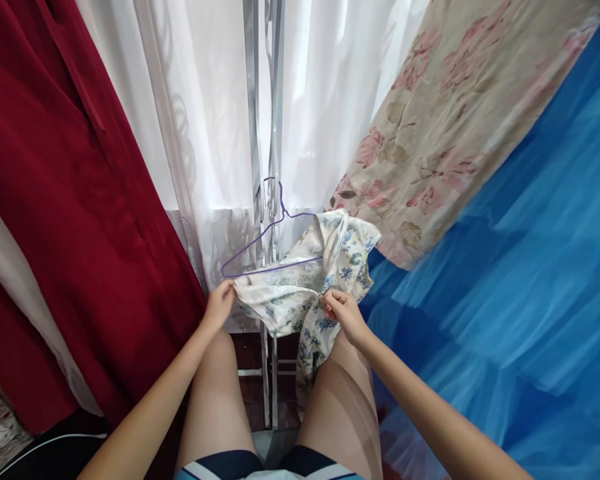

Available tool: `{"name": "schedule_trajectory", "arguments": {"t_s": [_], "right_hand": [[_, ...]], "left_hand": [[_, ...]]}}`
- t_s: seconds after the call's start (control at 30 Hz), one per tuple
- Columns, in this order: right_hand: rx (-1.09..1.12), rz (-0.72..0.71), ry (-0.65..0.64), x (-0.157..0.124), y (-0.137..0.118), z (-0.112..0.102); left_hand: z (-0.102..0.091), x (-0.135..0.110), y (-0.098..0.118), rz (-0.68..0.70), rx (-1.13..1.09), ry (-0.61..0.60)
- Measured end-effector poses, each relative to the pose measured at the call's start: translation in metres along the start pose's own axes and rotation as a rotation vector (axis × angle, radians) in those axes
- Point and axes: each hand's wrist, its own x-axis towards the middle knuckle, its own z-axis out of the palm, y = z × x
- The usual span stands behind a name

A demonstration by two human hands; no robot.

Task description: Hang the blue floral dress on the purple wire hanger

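A purple wire hanger (253, 245) hangs by its hook from a metal stand (263, 80) in front of me. A white sleeveless garment with blue flowers (285, 310) sits over the hanger's right arm only; the left arm of the hanger is bare. My left hand (221, 303) pinches the garment's left edge, just below the hanger's left corner. With closed fingers, my right hand (341, 310) grips the garment's edge at the middle right. Part of the cloth droops down over my right thigh.
White sheer curtains (210, 100) hang behind the stand. On the left are dark red drapes (95, 220). A beige cloth with pink flowers (430, 133) and blue tulle-like fabric (505, 313) fill the right. My bare legs (215, 400) flank the stand's lower part.
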Motion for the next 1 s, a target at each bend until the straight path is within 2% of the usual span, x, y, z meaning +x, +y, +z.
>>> {"name": "schedule_trajectory", "arguments": {"t_s": [0.1, 0.2, 0.3, 0.4, 0.47, 0.57, 0.63, 0.7, 0.8, 0.93, 1.0], "right_hand": [[-0.043, 0.03, -0.003, 0.001, 0.017, -0.001], [-0.109, 0.058, -0.066, -0.007, 0.028, 0.0], [-0.194, 0.059, -0.147, -0.018, 0.024, 0.002], [-0.267, 0.014, -0.225, -0.03, 0.0, 0.004], [-0.246, -0.044, -0.4, -0.038, -0.022, 0.008], [-0.051, -0.03, -0.772, -0.05, -0.052, 0.017], [0.08, 0.068, -0.874, -0.058, -0.063, 0.023], [0.176, 0.179, -0.858, -0.065, -0.066, 0.025], [0.312, 0.312, -0.757, -0.074, -0.068, 0.017], [0.345, 0.312, -0.51, -0.082, -0.075, -0.01], [0.275, 0.316, -0.457, -0.085, -0.077, -0.023]], "left_hand": [[0.02, -0.03, 0.006, 0.031, 0.033, -0.129], [0.044, -0.043, 0.023, 0.066, 0.023, -0.208], [0.065, -0.043, 0.055, 0.121, -0.022, -0.25], [0.078, -0.039, 0.095, 0.196, -0.061, -0.296], [0.083, -0.039, 0.117, 0.254, -0.027, -0.347], [0.089, -0.038, 0.133, 0.289, 0.011, -0.432], [0.095, -0.037, 0.131, 0.273, -0.063, -0.535], [0.102, -0.036, 0.121, 0.253, -0.164, -0.669], [0.118, -0.034, 0.1, 0.264, -0.113, -0.751], [0.135, -0.034, 0.071, 0.339, 0.022, -0.754], [0.133, -0.038, 0.06, 0.396, 0.086, -0.787]]}}
